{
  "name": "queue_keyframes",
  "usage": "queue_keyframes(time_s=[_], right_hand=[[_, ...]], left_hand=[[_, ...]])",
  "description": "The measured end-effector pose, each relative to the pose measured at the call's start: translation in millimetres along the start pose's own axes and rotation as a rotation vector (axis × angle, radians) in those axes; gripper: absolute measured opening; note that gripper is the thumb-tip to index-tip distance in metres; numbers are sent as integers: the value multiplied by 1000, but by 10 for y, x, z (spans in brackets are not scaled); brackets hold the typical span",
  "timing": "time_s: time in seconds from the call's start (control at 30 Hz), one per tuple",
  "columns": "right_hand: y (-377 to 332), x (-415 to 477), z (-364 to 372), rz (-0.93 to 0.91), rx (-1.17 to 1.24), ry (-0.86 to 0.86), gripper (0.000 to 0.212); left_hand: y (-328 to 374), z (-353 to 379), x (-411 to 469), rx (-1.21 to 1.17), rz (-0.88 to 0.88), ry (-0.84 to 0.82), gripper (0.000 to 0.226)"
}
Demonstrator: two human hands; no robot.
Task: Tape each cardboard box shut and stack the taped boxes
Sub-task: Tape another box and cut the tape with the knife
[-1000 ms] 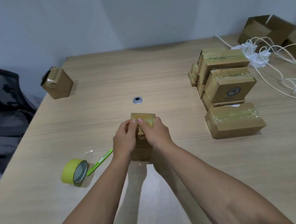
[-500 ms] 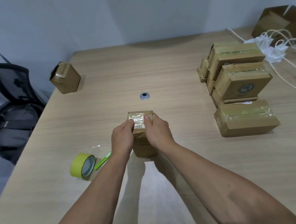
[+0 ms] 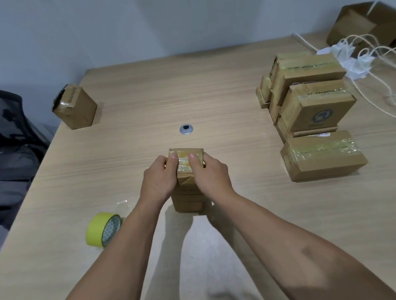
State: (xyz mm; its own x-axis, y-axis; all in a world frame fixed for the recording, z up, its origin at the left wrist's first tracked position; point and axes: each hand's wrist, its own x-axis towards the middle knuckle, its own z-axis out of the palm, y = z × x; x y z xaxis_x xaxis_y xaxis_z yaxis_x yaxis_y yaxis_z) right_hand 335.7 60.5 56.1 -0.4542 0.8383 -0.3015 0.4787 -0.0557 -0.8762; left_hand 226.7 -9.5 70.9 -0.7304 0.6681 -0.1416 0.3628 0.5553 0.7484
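A small brown cardboard box [image 3: 188, 198] stands upright in the middle of the light wooden counter [image 3: 212, 97]. The left hand [image 3: 158, 179] and right hand [image 3: 213, 175] hold its top, fingers [image 3: 172, 162] clamped on both sides and thumbs pressing the shiny tape. A yellow tape roll [image 3: 97, 229] lies near the left arm. Taped brown boxes [image 3: 316, 108] are piled well apart on the right.

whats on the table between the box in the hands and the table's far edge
Only a small round silver grommet with a dark centre, beyond the tall brown cardboard box; otherwise bare wooden table, head view.
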Motion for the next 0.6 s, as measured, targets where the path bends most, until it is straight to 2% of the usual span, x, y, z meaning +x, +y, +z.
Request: queue_keyframes(time_s=[0.23, 0.4, 0.53, 0.6], right_hand=[[-19, 2, 131, -63, -76, 16, 43], [41, 13, 111, -72, -37, 35, 47], [242, -54, 64, -97, -92, -65, 44], [329, -84, 44, -52, 29, -107, 43]], left_hand=[[-146, -64, -29, -104, -7, 51, 45], [-145, -55, -52, -146, -17, 62, 43], [-189, -102, -31, -163, -45, 80, 41], [-179, -100, -17, -123, -26, 71, 41]])
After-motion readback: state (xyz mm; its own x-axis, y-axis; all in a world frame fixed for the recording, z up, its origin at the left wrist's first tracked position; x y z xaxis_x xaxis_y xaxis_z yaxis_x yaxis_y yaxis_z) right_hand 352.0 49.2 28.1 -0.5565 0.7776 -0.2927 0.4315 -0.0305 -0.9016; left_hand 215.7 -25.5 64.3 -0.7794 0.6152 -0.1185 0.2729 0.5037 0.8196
